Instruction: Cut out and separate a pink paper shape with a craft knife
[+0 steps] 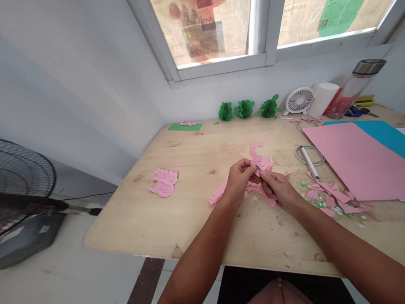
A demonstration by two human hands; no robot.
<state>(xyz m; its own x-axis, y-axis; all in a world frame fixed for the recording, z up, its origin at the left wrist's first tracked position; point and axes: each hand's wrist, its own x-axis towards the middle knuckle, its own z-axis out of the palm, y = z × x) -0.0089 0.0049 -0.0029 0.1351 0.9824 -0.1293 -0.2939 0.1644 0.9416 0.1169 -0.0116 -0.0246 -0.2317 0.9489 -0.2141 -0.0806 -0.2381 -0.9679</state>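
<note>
Above the middle of the table, my left hand (238,179) is closed on a curvy cut piece of pink paper (255,153), pinching it between thumb and fingers. My right hand (281,190) touches the same paper from the other side. A thin dark tool (267,185) shows in its grip; fingers cover most of it, so its kind cannot be made out. Below the hands lie more pink paper cut-outs (259,190). A folded pink strip (216,195) rests by my left wrist. Farther left sits a stack of scalloped pink paper shapes (164,182).
Pink and green scraps (332,198) lie right of my hands, near a white pen (310,162) and pink sheet (363,160). Three green paper figures (244,109), a small white fan (299,100) and a glass bottle (354,90) line the wall. A floor fan (25,181) stands left.
</note>
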